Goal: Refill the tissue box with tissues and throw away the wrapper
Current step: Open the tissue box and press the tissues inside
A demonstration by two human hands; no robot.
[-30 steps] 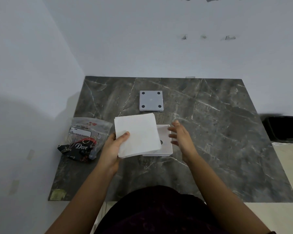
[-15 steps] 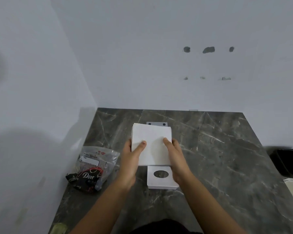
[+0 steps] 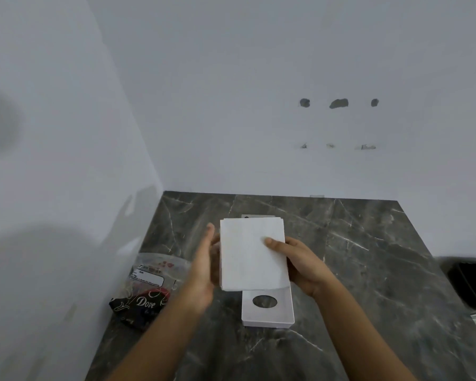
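A white stack of tissues [image 3: 252, 254] is held up above the table between both hands. My right hand [image 3: 302, 264] grips its right edge with the thumb on top. My left hand [image 3: 205, 264] presses flat against its left edge, fingers straight. Below the stack, the white tissue box [image 3: 268, 309] lies on the dark marble table [image 3: 368, 270], its oval opening facing up and its far part hidden by the tissues. The grey box base plate [image 3: 257, 216] peeks out behind the stack's far edge. A crumpled clear wrapper with a Dove print [image 3: 149, 290] lies at the table's left side.
White walls close the table in on the left and at the back. A black bin [image 3: 470, 284] stands on the floor past the table's right edge.
The head view tilted up. The tissue stack went from my left hand alone to both hands, raised over the box; my left thumb came off the top and the hand now presses the side.
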